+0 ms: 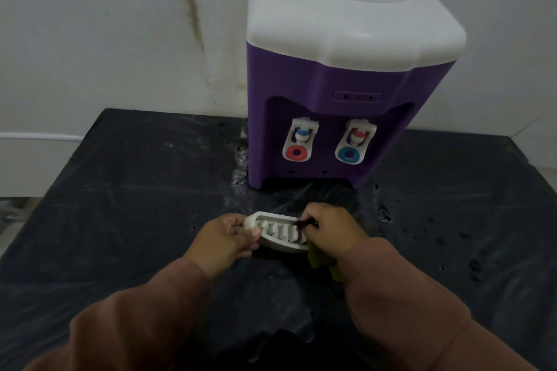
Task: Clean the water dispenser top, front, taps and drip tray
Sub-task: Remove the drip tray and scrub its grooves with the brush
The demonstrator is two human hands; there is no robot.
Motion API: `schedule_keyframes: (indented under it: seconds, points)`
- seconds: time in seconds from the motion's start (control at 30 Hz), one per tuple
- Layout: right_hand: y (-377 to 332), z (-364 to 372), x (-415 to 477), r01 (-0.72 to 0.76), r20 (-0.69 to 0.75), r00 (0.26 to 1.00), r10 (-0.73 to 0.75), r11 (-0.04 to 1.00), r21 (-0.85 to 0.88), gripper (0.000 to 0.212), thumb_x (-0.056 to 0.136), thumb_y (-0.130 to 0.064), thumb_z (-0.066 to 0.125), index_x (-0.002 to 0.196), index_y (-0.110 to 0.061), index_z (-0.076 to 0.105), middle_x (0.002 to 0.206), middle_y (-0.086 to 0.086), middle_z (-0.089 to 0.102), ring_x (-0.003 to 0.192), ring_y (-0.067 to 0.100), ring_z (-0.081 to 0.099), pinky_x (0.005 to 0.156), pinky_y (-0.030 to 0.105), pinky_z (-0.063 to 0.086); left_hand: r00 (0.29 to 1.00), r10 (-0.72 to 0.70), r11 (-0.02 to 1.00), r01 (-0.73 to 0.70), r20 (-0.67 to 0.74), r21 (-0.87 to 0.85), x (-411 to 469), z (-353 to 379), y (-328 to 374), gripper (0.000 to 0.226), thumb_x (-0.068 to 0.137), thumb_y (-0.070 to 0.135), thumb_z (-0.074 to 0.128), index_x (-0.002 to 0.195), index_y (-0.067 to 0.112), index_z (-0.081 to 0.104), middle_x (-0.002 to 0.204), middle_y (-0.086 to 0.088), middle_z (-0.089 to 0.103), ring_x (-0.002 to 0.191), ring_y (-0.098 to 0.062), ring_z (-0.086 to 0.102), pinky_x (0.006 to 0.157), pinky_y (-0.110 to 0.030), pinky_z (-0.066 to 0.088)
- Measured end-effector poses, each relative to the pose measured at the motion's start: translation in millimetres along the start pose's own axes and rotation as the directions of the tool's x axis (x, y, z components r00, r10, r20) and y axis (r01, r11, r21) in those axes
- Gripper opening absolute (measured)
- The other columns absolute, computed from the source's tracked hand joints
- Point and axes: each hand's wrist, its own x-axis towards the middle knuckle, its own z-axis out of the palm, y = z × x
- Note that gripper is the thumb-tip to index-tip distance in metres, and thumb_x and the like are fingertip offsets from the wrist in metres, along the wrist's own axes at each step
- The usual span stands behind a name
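Note:
A purple water dispenser point(337, 90) with a white top point(346, 18) stands at the back of the table, against the wall. Its two white taps point(300, 138) point(355, 141) face me. The white slotted drip tray point(278, 233) is out of the dispenser and lies on the table in front of it. My left hand point(226, 238) grips the tray's left end. My right hand point(330, 229) holds a dark olive cloth point(316, 259), pinching a fold of it against the tray's right slots. The tray's right end is hidden by this hand.
The table has a black, scuffed cover point(135, 205) with water drops on its right side and white streaks near the dispenser's left foot. A stained white wall point(120, 24) rises behind. The table's left edge drops off at the far left.

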Motion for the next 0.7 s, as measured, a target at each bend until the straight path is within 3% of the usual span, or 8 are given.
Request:
schedule_keyframes:
  seconds: [0.17,0.33,0.5,0.7]
  points:
    - [19,-12,3,-0.146,0.015,0.989,0.149,0.984,-0.097,0.017,0.082,-0.017,0.056,0.097,-0.017,0.062,0.103,0.005,0.065,0.093,0.02,0.058,0.072,0.023,0.042,1.0,-0.008,1.0,0.008,-0.002,-0.004,2,1,-1,0.017,0.087,0.013,0.063,0.103,0.008,0.062,0.088,-0.009,0.07,0.08,-0.014,0.068,0.068,-0.022,0.054]
    - [6,1,1,-0.046,-0.031,0.999,0.044,0.996,-0.074,0.017,0.082,-0.017,0.055,0.098,-0.018,0.063,0.107,0.004,0.063,0.097,0.021,0.058,0.08,0.027,0.044,1.0,-0.01,1.0,0.01,-0.009,-0.004,4,-2,-3,0.018,0.088,0.013,0.062,0.105,0.008,0.062,0.093,-0.011,0.069,0.082,-0.015,0.068,0.066,-0.021,0.054]
    - [22,-10,0,-0.154,-0.002,0.988,0.154,0.987,-0.052,0.016,0.082,-0.016,0.056,0.095,-0.018,0.063,0.104,0.005,0.065,0.093,0.02,0.059,0.078,0.026,0.047,1.0,-0.014,1.0,0.014,0.005,-0.021,4,-1,-5,0.017,0.088,0.012,0.061,0.105,0.008,0.062,0.094,-0.011,0.069,0.082,-0.014,0.067,0.064,-0.02,0.053]
    - [-3,5,0,-0.009,-0.027,1.0,0.009,1.0,0.016,0.014,0.081,-0.016,0.057,0.093,-0.019,0.064,0.103,0.003,0.064,0.093,0.02,0.059,0.08,0.029,0.048,1.0,-0.003,1.0,0.003,-0.007,-0.023,5,1,-5,0.018,0.089,0.01,0.059,0.107,0.005,0.061,0.092,-0.012,0.067,0.081,-0.015,0.066,0.066,-0.02,0.054]
